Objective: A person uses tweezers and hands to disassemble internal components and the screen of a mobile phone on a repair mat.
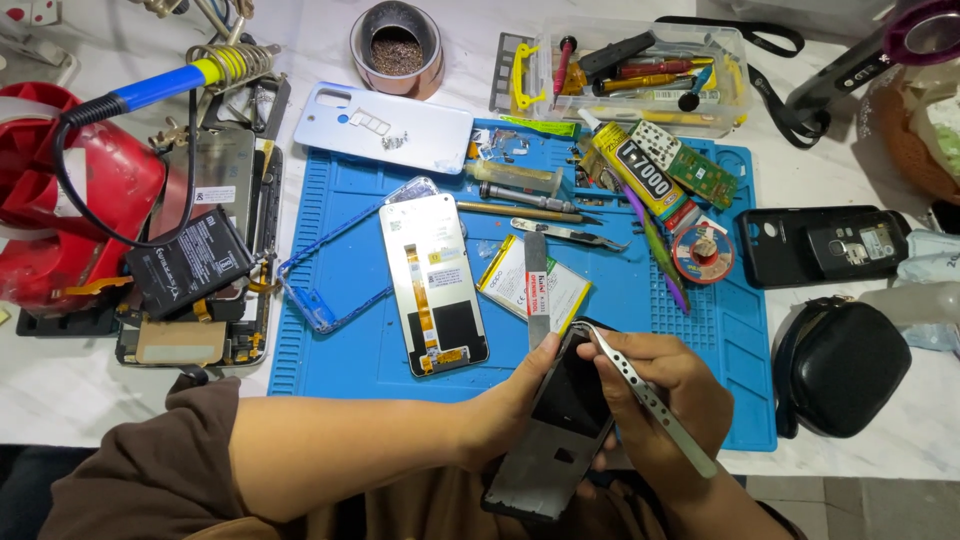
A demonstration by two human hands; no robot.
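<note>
My left hand (515, 395) grips a dark phone frame (555, 435) from its left side, holding it tilted above the near edge of the blue work mat (340, 350). My right hand (655, 385) holds a thin perforated metal strip tool (650, 395) laid along the frame's right edge, its tip at the top corner. A flat steel pry blade (537, 290) sticks up just beyond my left thumb. A detached phone screen panel (433, 283) lies face down on the mat, with a phone battery (532, 285) beside it.
A light blue back cover (385, 127), tweezers (565, 233), glue tube (640, 170), circuit board (700, 170) and solder wick spool (703, 250) lie on the mat. An opened phone with black battery (190, 262) and soldering iron (165, 85) sit left. Black cases (820, 245) right, tool box (640, 75) behind.
</note>
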